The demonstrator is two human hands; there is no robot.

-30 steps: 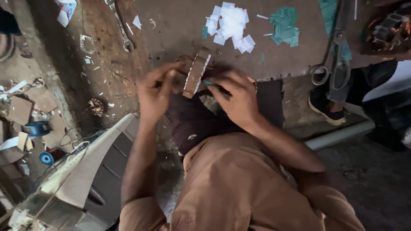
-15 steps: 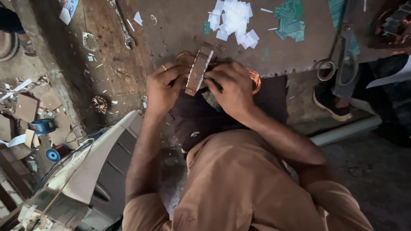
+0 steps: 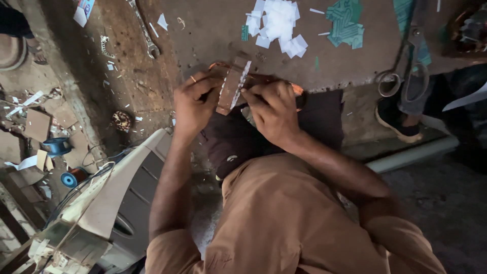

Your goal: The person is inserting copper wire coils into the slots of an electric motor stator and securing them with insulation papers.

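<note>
- Both hands grip one part, a brown slotted core (image 3: pixel 231 86) with white paper strips in its slots; it stands at the near edge of the bench (image 3: pixel 213 30), tilted, just above my lap.
- Left hand (image 3: pixel 194 104) is closed on the core's left side; fingers curl over its top end; a ring shows on one finger.
- Right hand (image 3: pixel 271 109) is closed too; its fingertips (image 3: pixel 248 93) press against the core's right side at the paper strips; whether they pinch a strip, I cannot tell.
- Copper wire (image 3: pixel 219 66) loops just beside the core's top.
- On the bench, well apart from my hands: a pile of white paper pieces (image 3: pixel 276 23); green scraps (image 3: pixel 346 25); scissors (image 3: pixel 403 71) at the right edge; a wrench (image 3: pixel 145 35) to the left.
- Spools (image 3: pixel 57 146) lie on the floor, far left.
</note>
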